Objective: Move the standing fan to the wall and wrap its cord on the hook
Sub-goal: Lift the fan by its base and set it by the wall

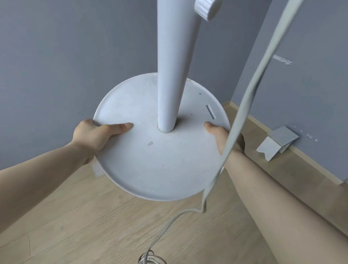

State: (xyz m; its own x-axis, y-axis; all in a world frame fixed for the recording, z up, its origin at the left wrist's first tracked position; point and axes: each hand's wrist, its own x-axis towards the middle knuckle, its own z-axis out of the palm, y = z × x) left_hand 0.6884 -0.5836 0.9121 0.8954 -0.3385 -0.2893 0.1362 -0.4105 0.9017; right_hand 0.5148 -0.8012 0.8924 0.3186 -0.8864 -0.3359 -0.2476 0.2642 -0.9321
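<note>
Standing fan (174,68) stands against the grey wall (51,37). The left hand (93,133) and right hand (217,137) grip opposite rims of its round base (155,162), thumbs on top. The cord (258,76) hangs past the base's right edge, coiling on the floor (77,218) below.

1. The fan base (155,168) is showing white, with faint grey specks and scuffs.
2. The pole (172,68) and its ridged knob (208,3) are showing the same plain white.
3. The cord (255,80) is reading pale grey-white.
4. The wall (60,48) is presenting a flat blue-grey, with one small white patch (282,60).
5. The floor (108,221) is displaying light beige wood-grain planks, and the skirting board (305,158) is showing pale beige.
6. The paper scrap (277,143) is showing blue-grey on one face and white on the other.
</note>
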